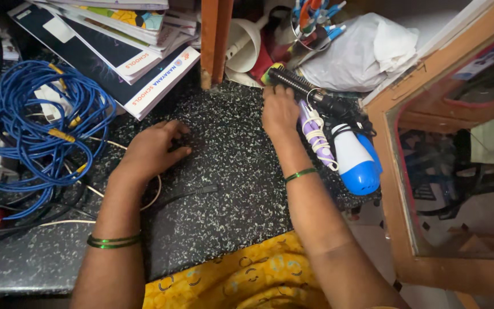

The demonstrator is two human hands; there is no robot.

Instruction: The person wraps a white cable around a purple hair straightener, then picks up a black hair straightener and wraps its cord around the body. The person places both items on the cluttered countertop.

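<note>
The right hand (279, 111) closes its grip on the stiff, light black round brush (295, 84), best held by the handle just beyond it, while the left hand (154, 147) rests open-fingered on the table (230, 171).

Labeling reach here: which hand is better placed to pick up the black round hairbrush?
Right. The right hand already rests against the hairbrush; the left hand lies flat on the counter, farther away.

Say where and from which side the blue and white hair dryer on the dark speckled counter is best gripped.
Probably the white body of the hair dryer, from above and the near side. Its blue end juts towards the counter's near edge, uncovered. A purple tool with a wound cord lies against its left, beside the right hand, so that side is crowded.
</note>
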